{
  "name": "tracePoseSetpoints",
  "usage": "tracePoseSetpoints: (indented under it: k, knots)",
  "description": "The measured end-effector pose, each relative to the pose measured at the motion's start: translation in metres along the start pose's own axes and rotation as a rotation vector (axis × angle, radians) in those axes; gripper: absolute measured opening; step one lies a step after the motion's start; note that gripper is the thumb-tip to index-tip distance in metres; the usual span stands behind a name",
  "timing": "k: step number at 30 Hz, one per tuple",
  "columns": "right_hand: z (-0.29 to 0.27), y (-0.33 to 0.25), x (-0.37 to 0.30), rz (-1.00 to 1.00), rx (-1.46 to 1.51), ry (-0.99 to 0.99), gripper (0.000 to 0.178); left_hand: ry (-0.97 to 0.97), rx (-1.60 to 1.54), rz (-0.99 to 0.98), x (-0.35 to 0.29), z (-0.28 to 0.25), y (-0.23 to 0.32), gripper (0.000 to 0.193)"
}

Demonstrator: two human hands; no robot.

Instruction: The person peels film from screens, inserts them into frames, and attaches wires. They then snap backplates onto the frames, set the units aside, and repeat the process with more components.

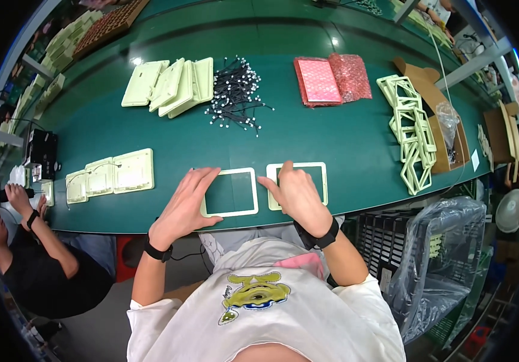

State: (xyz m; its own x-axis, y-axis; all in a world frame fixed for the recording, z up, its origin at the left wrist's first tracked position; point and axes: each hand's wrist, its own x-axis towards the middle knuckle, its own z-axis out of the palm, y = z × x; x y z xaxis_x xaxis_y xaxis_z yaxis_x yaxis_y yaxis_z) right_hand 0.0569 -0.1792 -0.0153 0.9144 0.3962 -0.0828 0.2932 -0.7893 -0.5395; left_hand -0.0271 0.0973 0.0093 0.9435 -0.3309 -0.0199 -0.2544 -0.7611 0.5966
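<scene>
Two pale rectangular frames lie side by side near the front edge of the table. My left hand (pixel 182 202) spans the left side of the white frame (pixel 256 192), with fingers at its top corner and thumb at its lower corner, closed on it. Over the second frame (pixel 324 186), my right hand (pixel 301 196) reaches from the lower right. Its index fingertip meets the top edge, and the thumb points left past the left side. The thumb and index finger are apart with nothing visible between them; the other fingers are bent and partly hidden. Each wrist wears a black band.
Pale panels (pixel 175 87) are stacked beside black cables (pixel 235 90) with white ends. Pink bubble-wrapped packs (pixel 333 79), piled frames (pixel 413 136) and a cardboard box (pixel 434 120) stand farther right. Three panels (pixel 133 171) lie left, near a co-worker (pixel 48 253). A plastic-covered rack (pixel 434 259) stands right.
</scene>
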Motion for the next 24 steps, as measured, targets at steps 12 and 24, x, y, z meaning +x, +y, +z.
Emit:
tracePoseSetpoints:
  k: [12, 24]
  knots:
    - [-0.094, 0.097, 0.156, -0.149, -0.521, 0.556, 0.067, 0.197, -0.074, -0.05, 0.01, -0.03, 0.036, 0.069]
    - [-0.094, 0.086, 0.148, 0.36, -0.314, 0.277, 0.119, 0.158, -0.634, -0.227, 0.262, 0.021, 0.06, 0.061]
